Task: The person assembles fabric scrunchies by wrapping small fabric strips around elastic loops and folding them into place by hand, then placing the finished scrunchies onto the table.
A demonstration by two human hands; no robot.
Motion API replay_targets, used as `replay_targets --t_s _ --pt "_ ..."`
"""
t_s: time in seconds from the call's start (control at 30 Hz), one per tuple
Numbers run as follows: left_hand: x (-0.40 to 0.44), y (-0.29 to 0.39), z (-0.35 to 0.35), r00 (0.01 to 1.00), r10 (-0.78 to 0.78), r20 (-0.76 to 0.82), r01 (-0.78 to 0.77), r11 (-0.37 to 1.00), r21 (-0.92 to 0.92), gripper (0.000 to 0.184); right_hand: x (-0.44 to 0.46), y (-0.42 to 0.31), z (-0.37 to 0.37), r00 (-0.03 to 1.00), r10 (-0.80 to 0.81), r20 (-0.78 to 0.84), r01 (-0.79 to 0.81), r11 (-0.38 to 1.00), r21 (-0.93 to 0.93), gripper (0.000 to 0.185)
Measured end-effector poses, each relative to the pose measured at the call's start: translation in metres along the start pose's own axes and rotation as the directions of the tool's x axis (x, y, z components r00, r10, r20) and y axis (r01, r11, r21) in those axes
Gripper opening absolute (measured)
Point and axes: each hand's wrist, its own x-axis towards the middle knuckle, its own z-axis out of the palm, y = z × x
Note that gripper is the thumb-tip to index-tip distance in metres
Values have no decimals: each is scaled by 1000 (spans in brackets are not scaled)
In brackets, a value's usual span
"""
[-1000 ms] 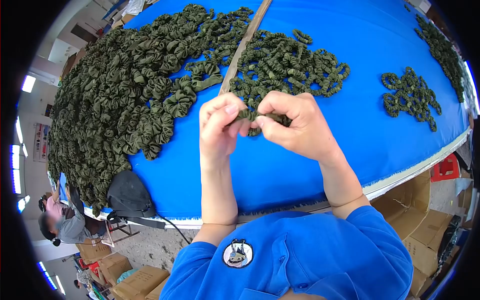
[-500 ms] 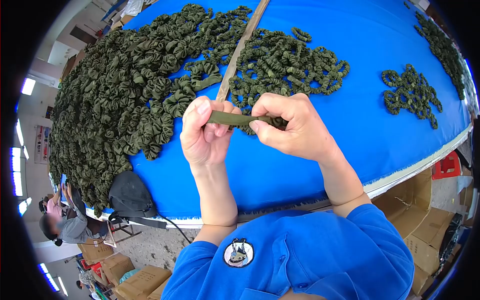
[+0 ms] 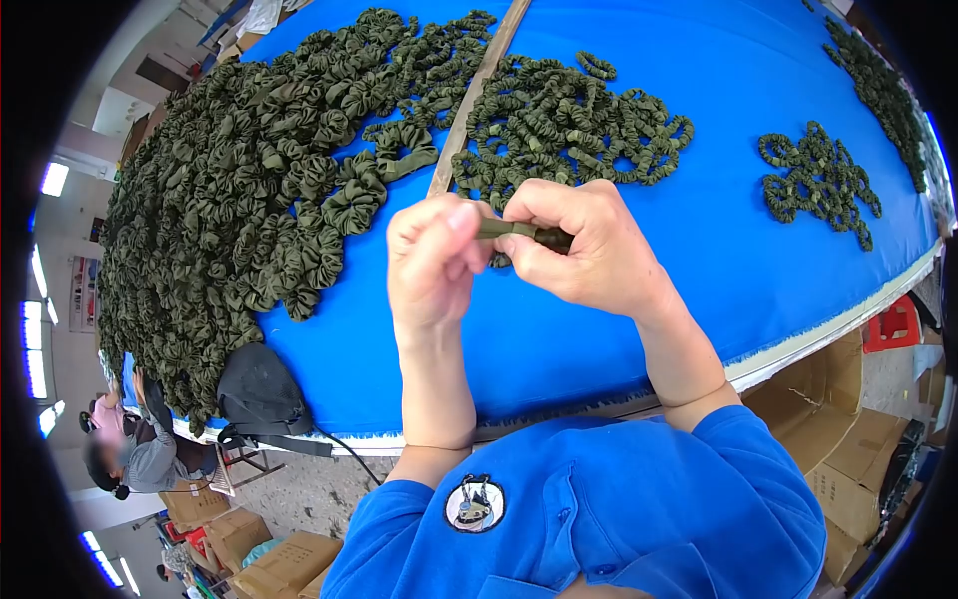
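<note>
A dark green fabric band [image 3: 521, 230] is stretched between my two hands above the blue tabletop. My left hand [image 3: 435, 258] has its fingers closed on the band's left end. My right hand [image 3: 587, 245] pinches the band between thumb and forefinger, with a bunched part tucked under the fingers. Just beyond my hands lies a pile of gathered green rings [image 3: 564, 115]. Left of it spreads a large heap of looser green scrunchies [image 3: 230, 180].
A wooden strip [image 3: 479, 95] divides the piles on the blue cloth [image 3: 559, 349]. Smaller ring groups [image 3: 818, 180] lie at the right. A black bag [image 3: 261, 389] rests at the left edge. People sit at the far left; cardboard boxes [image 3: 848, 479] stand below the table.
Half a second ago the band was drawn out flat and long; now my left hand is nearer my right and less of it shows. The right hand has barely moved.
</note>
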Motion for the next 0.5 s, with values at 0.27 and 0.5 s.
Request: replay_targets --t_s 0.27,0.5 --pt "5 -3 -2 999 34 10 -30 971 -238 22 0 0 -1 997 -75 -11 74 992 -103 10" --pt "0 4 5 991 -133 16 123 946 299 26 -1 -3 0 996 -85 -15 83 989 -126 11"
